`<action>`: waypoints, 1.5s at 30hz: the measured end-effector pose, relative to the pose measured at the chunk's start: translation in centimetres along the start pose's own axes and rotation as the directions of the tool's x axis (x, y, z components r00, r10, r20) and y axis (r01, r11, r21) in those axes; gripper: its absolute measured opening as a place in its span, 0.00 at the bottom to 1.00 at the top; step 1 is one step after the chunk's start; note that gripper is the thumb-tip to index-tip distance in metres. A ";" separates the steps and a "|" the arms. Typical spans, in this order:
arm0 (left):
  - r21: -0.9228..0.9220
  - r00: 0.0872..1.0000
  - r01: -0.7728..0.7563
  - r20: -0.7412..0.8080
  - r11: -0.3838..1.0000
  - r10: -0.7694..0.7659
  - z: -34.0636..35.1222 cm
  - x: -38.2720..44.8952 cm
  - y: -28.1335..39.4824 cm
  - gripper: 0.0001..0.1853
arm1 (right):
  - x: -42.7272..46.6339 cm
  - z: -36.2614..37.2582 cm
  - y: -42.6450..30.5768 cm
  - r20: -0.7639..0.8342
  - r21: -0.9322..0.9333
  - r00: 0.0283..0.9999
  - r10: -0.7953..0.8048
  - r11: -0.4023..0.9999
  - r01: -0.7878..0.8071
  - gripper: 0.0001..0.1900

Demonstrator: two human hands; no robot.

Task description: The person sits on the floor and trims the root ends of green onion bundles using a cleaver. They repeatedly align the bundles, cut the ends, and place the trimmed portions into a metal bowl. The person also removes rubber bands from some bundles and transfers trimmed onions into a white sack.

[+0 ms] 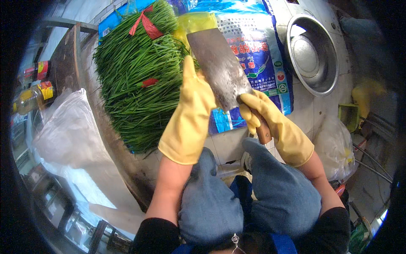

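Observation:
My right hand (269, 117), in a yellow rubber glove, grips the wooden handle (263, 130) of a cleaver. Its broad, dull grey blade (219, 65) points up and away from me, flat side showing. My left hand (196, 92), gloved the same way, is beside the blade's left edge with one digit extended upward. Its other fingers are hidden, so I cannot tell whether they touch the blade or hold anything. To the left lies a large pile of green garlic chives (139, 79), with red ties (149, 23) around some bunches.
Under the blade a printed blue-and-white plastic sack (266, 19) covers part of the tiled floor, with a yellow plastic bag (198, 20) on it. A steel basin (331, 57) stands right. Plastic bags (336, 152), a green basket (348, 117) and bottles (35, 95) are around the sides.

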State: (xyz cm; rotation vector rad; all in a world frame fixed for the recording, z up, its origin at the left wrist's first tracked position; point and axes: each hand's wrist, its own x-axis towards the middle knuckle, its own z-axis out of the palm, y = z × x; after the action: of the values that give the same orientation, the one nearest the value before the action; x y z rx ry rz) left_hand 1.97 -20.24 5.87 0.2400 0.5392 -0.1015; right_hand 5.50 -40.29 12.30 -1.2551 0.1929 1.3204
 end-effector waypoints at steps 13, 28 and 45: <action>0.503 0.685 -0.195 0.685 -0.842 0.250 -0.4 0.6 4.3 0.13 | -1.2 -3.9 2.3 -0.506 -0.229 0.844 -0.181 0.971 0.071 0.26; 0.828 0.937 -0.261 0.093 0.497 0.338 7.9 -26.0 2.5 0.21 | -6.6 17.4 -3.6 0.297 -0.420 0.803 -0.517 0.684 0.596 0.26; 0.685 -0.254 -0.468 -0.710 0.558 0.657 -18.2 -56.4 -2.2 0.06 | -14.4 22.0 -4.8 0.665 -0.746 0.653 -0.361 -0.350 0.566 0.27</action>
State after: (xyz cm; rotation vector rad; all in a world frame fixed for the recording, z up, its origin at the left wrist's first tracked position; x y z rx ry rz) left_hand -55.52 -15.91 19.58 0.7440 1.7902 1.1746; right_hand -6.92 -31.13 34.15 -2.0541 -1.7536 0.4814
